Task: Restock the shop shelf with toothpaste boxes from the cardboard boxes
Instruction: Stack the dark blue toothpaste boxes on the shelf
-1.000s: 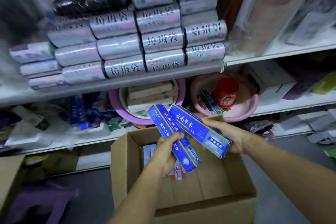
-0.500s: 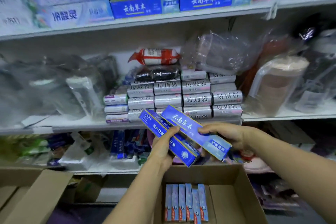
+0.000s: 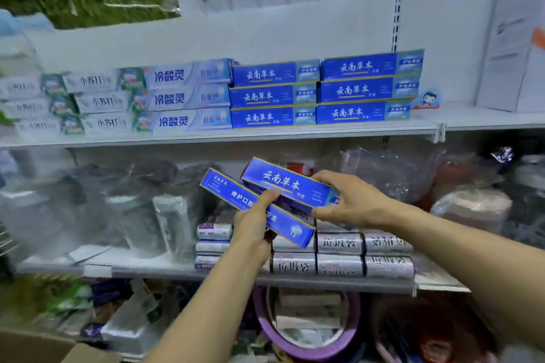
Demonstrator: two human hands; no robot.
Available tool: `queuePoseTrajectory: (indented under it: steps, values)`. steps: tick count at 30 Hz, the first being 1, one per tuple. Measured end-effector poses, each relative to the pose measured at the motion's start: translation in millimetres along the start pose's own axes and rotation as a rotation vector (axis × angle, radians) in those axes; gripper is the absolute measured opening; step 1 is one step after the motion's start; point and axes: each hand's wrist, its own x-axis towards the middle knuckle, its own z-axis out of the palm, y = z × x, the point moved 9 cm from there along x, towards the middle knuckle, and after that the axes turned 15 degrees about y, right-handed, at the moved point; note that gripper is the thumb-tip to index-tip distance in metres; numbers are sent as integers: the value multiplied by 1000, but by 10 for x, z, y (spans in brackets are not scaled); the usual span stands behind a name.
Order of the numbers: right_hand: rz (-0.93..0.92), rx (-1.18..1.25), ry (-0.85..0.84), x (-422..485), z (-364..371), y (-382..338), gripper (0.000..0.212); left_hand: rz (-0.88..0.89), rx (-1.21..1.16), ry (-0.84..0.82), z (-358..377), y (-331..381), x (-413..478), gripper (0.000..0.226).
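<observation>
The left hand (image 3: pixel 252 230) lays its thumb across the face of a blue toothpaste box (image 3: pixel 236 194), fingers curled behind it, at the frame's centre. The right hand (image 3: pixel 354 203) pinches a second blue toothpaste box (image 3: pixel 283 183), fingers on its top edge, thumb beneath. This box overlaps the first, and both tilt down to the right. Above them, matching stacked boxes (image 3: pixel 274 96) sit on the white shelf (image 3: pixel 236 136).
</observation>
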Motion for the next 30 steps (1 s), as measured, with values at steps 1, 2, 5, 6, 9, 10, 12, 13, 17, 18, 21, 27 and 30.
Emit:
queuePoseTrajectory:
  steps: [1,2,5,6,9,10,12,13,17,18,21,27,30]
  values:
    - [-35,-6,33,94,-108,-79,47,33,-8,-10,69,151,10,16]
    - [-69,-26,70,189,-219,-147,49,58,-15,-25,144,287,18,13]
    - [-156,-153,179,485,-523,-277,55,119,-46,-77,357,670,49,15]
    - [-179,-191,210,584,-612,-312,56,139,-49,-82,406,789,77,21]
    - [-231,-247,326,888,-897,-424,58,183,-56,-76,491,1083,248,34]
    - [-235,-264,365,1002,-979,-446,58,196,-61,-79,512,1163,310,34]
    - [-250,-315,437,1247,-1123,-494,60,220,-65,-107,570,1306,413,31]
    - [-266,-357,466,1371,-1174,-526,60,224,-66,-124,596,1366,455,30]
    - [-311,-535,492,1813,-1236,-628,61,234,-86,-150,648,1543,628,37]
    - [-306,-562,483,1903,-1219,-635,61,236,-84,-156,660,1566,669,39]
    - [-309,-597,456,2103,-1116,-653,60,232,-80,-176,678,1594,777,42]
    - [-302,-562,398,2347,-940,-705,61,215,-89,-201,678,1667,953,35]
    - [-269,-556,388,2396,-919,-694,62,216,-97,-217,678,1699,992,35]
